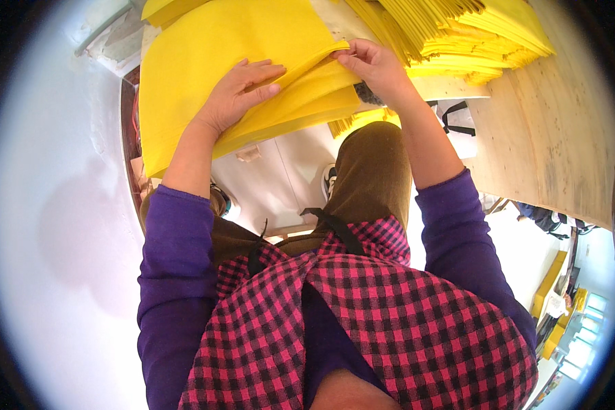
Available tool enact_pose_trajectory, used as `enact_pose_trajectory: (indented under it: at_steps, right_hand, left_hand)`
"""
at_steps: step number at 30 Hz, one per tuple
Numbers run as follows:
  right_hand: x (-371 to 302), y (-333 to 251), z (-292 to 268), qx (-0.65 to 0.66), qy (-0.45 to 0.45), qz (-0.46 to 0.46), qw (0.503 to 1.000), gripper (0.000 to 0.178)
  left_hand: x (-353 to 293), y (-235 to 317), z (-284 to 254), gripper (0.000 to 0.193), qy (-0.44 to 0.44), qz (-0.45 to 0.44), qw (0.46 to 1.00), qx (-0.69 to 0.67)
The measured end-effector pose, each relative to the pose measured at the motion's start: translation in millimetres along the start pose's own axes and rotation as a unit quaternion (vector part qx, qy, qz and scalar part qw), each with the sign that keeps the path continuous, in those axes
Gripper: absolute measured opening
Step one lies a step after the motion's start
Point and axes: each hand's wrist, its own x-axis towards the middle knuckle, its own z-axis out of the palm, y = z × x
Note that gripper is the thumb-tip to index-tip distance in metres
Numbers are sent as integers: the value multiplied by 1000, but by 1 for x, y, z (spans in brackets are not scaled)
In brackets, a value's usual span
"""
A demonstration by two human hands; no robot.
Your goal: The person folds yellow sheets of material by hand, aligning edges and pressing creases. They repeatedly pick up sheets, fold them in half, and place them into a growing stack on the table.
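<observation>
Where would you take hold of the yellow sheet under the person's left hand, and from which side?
Probably at the raised corner of the yellow sheet, coming from the right with a thumb-and-finger pinch. That edge bunches into a thin ridge, where the right hand pinches it. The left hand lies open over the flatter part, which offers less to grasp.

A person wears a purple top (178, 266) with sleeves ending at the forearms. Over it is a pink-and-black checked garment (424, 307) with a V-shaped opening and dark ties (338, 231). Below are brown, finely ribbed trousers (374, 171) and a dark shoe (329, 180) with white trim.
</observation>
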Motion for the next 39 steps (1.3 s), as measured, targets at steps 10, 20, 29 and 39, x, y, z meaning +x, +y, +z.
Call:
enact_pose_trajectory:
  at_steps: [10, 20, 29, 39]
  right_hand:
    - [-25, 4, 16, 288, 120, 71, 948, 45]
    - [-33, -1, 16, 114, 167, 120, 972, 52]
    - [-30, -16, 16, 100, 108, 144, 979, 51]
    - [-10, -15, 13, 95, 41, 189, 977, 28]
  left_hand:
    - [-1, 0, -1, 50, -7, 20, 999, 42]
    - [-1, -3, -2, 47, -8, 22, 999, 33]
    - [-2, -3, 0, 45, -2, 12, 1000, 17]
    - [-1, -2, -1, 46, -6, 7, 1000, 5]
